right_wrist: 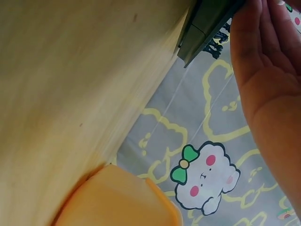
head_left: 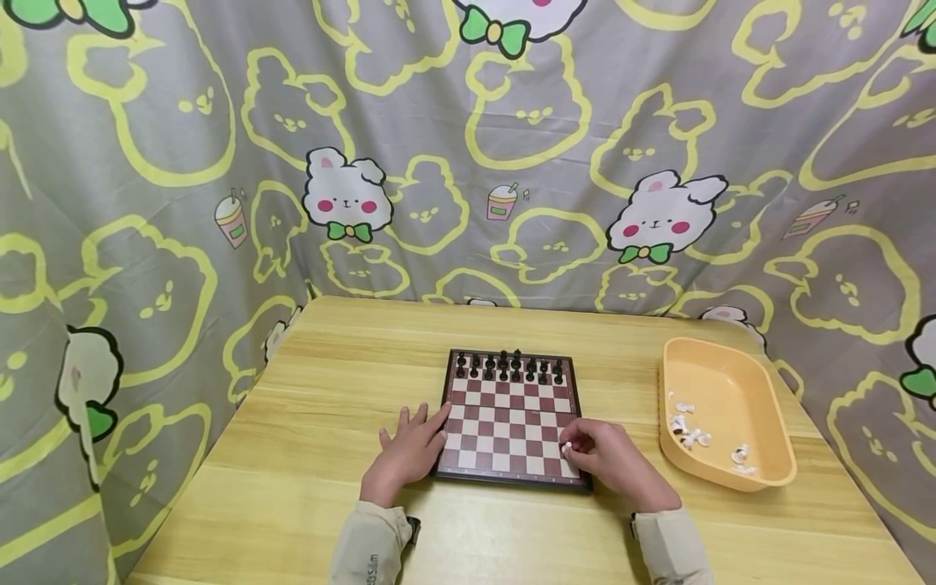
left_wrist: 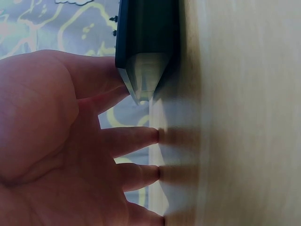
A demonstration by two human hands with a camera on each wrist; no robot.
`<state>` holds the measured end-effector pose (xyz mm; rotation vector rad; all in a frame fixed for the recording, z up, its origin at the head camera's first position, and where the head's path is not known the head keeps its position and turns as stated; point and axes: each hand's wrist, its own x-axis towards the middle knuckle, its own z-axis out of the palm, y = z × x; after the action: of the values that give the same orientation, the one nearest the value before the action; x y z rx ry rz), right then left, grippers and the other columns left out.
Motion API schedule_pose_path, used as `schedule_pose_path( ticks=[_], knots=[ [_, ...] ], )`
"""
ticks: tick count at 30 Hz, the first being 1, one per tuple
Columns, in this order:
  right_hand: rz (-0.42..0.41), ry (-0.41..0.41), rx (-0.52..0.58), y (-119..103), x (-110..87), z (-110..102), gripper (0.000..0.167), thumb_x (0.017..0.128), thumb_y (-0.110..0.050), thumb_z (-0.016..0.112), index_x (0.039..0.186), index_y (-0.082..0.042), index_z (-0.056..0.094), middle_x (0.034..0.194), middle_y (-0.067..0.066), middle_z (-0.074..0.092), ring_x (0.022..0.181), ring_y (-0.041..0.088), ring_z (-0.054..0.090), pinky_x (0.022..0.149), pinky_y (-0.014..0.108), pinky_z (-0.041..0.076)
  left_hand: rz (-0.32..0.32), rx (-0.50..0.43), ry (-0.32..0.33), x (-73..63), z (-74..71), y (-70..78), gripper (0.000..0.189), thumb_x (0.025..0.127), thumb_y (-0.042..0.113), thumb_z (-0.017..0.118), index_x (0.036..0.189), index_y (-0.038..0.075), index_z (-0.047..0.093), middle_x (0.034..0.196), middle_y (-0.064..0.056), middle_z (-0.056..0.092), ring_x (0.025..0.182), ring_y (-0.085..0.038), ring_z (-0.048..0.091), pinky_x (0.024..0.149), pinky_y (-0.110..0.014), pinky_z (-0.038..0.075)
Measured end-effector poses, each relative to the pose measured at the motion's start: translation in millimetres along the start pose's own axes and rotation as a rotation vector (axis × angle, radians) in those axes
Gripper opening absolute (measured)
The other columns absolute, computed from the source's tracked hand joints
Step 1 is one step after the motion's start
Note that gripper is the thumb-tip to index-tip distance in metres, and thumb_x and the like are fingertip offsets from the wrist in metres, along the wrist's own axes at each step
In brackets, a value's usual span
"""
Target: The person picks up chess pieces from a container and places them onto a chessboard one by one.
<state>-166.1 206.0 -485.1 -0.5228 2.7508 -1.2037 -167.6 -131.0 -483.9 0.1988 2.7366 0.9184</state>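
A chessboard (head_left: 504, 431) with dark red and white squares lies on the table, black chess pieces (head_left: 503, 366) standing in two rows at its far side. My right hand (head_left: 603, 455) is over the board's near right corner and pinches a small white chess piece (head_left: 567, 447) between its fingertips. In the right wrist view the right hand (right_wrist: 268, 66) is beside the board's edge, with the piece mostly hidden. My left hand (head_left: 409, 447) rests at the board's left edge, its fingers spread. The left wrist view shows the left hand (left_wrist: 61, 136) with several fingertips on the tabletop.
To the right of the board stands an orange plastic tray (head_left: 768, 422) with several white chess pieces (head_left: 687, 435) lying in it. The wooden table (head_left: 351, 366) reaches back to a grey patterned curtain (head_left: 439, 187) hanging around it.
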Motion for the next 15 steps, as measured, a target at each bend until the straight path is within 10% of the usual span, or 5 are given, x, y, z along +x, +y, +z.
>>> schedule_pose_path(
  ticks=[7,15],
  knots=[
    [0.057,0.203,0.059,5.5,-7.4,-10.8,0.027,0.097,-0.029,0.075,0.113,-0.008,0.071,0.096,-0.003,0.07,0.087,0.013,0.065,0.077,0.025,0.056,-0.003,0.007,0.0,0.2,1.6,-1.3,0.05,0.111,0.025,0.045,0.161,0.022,0.042,0.165,-0.027,0.028,0.153,-0.055,0.009,0.109,-0.084,0.001],
    [-0.048,0.865,-0.025,29.1,-19.2,-41.8,0.012,0.098,-0.01,0.071,0.098,0.002,0.073,0.087,-0.008,0.069,0.079,-0.007,0.057,0.073,0.009,0.045,0.004,0.008,0.005,1.1,1.6,-2.4,0.05,0.111,0.025,0.045,0.16,0.022,0.042,0.165,-0.027,0.029,0.153,-0.055,0.009,0.109,-0.084,0.001]
  ],
)
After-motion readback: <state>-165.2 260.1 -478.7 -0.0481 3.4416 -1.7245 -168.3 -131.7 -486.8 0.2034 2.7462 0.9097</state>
